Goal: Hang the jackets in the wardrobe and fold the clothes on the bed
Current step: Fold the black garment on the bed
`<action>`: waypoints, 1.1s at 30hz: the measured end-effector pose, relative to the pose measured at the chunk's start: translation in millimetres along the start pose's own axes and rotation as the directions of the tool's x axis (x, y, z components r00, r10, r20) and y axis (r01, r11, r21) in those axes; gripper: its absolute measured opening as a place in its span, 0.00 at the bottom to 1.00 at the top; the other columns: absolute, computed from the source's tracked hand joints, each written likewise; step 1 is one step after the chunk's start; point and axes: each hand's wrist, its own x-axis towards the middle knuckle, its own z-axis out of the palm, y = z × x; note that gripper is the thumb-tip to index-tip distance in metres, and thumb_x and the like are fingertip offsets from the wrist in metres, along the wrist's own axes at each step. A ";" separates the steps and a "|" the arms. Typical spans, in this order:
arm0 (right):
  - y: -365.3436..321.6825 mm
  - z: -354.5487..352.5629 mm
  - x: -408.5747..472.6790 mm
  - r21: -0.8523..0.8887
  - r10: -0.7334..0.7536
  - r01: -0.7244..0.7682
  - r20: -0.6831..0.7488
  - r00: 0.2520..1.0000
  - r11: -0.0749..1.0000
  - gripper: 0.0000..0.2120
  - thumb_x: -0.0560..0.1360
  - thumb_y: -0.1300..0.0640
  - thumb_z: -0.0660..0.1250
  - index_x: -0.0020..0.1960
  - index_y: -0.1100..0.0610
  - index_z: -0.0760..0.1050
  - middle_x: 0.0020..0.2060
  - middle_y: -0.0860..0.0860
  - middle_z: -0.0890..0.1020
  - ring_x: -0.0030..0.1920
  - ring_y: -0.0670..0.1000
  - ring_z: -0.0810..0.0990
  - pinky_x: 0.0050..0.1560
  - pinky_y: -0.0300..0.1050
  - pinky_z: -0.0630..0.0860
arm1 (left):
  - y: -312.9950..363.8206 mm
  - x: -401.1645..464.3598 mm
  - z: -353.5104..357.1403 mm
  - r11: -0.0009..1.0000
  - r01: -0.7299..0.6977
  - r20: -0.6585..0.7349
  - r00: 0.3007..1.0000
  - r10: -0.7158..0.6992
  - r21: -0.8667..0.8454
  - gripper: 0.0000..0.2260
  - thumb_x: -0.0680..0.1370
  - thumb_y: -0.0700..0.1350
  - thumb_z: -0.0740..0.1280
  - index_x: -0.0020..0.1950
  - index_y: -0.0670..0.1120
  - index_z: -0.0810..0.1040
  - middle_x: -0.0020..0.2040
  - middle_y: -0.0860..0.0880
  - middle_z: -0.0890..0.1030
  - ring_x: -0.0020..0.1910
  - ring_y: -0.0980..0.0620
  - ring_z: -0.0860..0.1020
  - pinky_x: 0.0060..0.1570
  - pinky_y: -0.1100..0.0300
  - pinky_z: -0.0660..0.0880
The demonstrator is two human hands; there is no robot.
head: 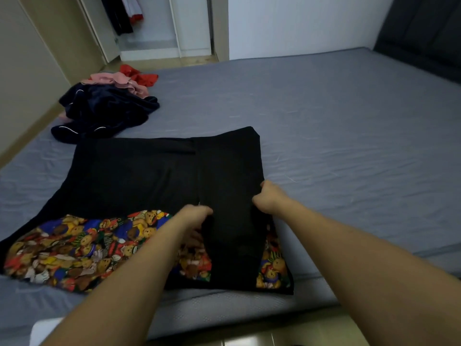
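Black garment with a teddy-bear print band lies flat near the bed's front edge, its right side folded inward as a panel. Both hands clamp that panel, the left hand on its inner edge and the right hand on its outer, likely squaring the fold. Fingertips are buried in dark cloth. Unfolded clothes are heaped at the far left corner.

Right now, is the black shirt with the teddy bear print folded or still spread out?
Partly folded. The right side of the shirt is turned over its middle, gripped by both hands; the left side lies flat on the bed.
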 end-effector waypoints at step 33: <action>-3.6 -43.0 316.8 0.847 -0.274 0.043 0.123 0.954 0.531 0.03 0.80 0.63 0.63 0.52 0.60 0.75 0.40 0.56 0.82 0.37 0.52 0.81 0.43 0.46 0.82 | 297.3 209.8 52.0 0.177 -0.181 -0.021 0.638 0.769 0.968 0.11 0.77 0.46 0.64 0.38 0.44 0.68 0.43 0.44 0.79 0.34 0.47 0.74 0.34 0.59 0.70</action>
